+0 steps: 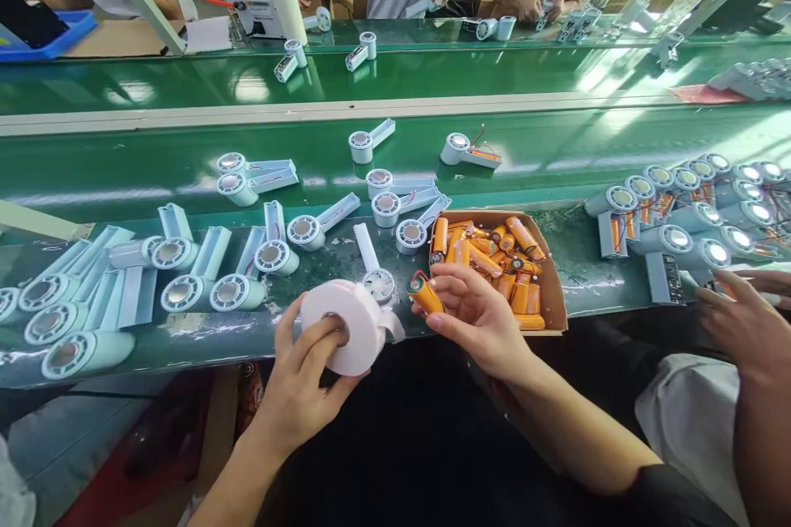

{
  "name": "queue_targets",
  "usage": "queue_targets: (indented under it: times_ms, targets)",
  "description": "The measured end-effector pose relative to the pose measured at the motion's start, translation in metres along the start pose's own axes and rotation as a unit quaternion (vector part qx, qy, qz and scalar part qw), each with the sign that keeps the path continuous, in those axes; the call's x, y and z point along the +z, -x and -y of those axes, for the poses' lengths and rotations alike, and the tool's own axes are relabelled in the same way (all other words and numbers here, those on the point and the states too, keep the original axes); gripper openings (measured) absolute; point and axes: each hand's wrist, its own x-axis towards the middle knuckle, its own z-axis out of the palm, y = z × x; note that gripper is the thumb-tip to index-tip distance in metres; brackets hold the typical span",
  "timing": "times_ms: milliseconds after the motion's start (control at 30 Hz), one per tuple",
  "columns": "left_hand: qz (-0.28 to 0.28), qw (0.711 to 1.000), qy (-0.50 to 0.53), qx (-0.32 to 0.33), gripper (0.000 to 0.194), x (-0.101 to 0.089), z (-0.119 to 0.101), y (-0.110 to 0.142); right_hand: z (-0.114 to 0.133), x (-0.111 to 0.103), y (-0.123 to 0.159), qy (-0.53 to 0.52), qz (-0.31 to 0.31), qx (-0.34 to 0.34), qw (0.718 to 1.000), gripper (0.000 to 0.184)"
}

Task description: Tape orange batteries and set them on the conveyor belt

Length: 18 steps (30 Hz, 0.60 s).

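My left hand (309,370) grips a roll of white tape (364,321), with fingers pushed into its core; a loose end of tape curls off its right side. Between the thumb and fingers of my right hand (485,317) is an orange battery (426,296) with a red wire at its top. Just behind it stands a cardboard box (559,305) filled with orange batteries (488,263). A light blue fan housing (378,286) lies behind the tape roll, its handle pointing away from me. The roll partly covers that housing.
Several light blue housings (185,292) lie along the bench to the left. More housings with batteries fitted (673,239) crowd the right, beside a co-worker's hand (735,313). A green conveyor belt (531,132) runs across, carrying a few housings. Other people work on the far side.
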Motion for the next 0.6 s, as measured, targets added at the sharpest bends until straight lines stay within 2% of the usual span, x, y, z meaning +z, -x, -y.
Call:
queue_targets:
  times_ms: [133, 200, 300, 367, 433, 500, 567, 600]
  targets:
    - [0.003, 1.0, 0.005, -0.004, 0.04, 0.002, 0.004, 0.005, 0.003, -0.001, 0.003, 0.01, 0.053, 0.02, 0.998, 0.031]
    - [0.015, 1.0, -0.001, 0.013, 0.045, 0.004, 0.004, 0.007, 0.006, 0.0, 0.003, 0.034, 0.075, 0.018, 0.996, 0.032]
    - [0.029, 0.999, -0.005, 0.037, 0.051, 0.006, 0.0, 0.01, 0.009, 0.004, 0.002, 0.137, 0.099, 0.008, 0.986, 0.038]
    - [0.024, 0.999, -0.009, 0.044, 0.054, 0.006, 0.002, 0.011, 0.009, 0.008, 0.003, 0.214, 0.136, 0.003, 0.967, 0.028]
    - [-0.001, 0.999, -0.028, 0.034, 0.056, 0.0, 0.013, 0.014, 0.008, 0.01, 0.007, 0.261, 0.196, -0.018, 0.945, 0.023]
    - [-0.049, 0.997, -0.067, -0.004, 0.056, -0.012, 0.033, 0.019, 0.009, 0.008, 0.013, 0.271, 0.28, -0.032, 0.92, 0.028]
    - [-0.116, 0.986, -0.11, -0.055, 0.056, -0.026, 0.054, 0.027, 0.013, 0.003, 0.018, 0.272, 0.332, 0.0, 0.903, 0.022]
    - [-0.144, 0.979, -0.12, -0.081, 0.056, -0.033, 0.062, 0.03, 0.015, -0.001, 0.019, 0.279, 0.331, 0.025, 0.901, 0.024]
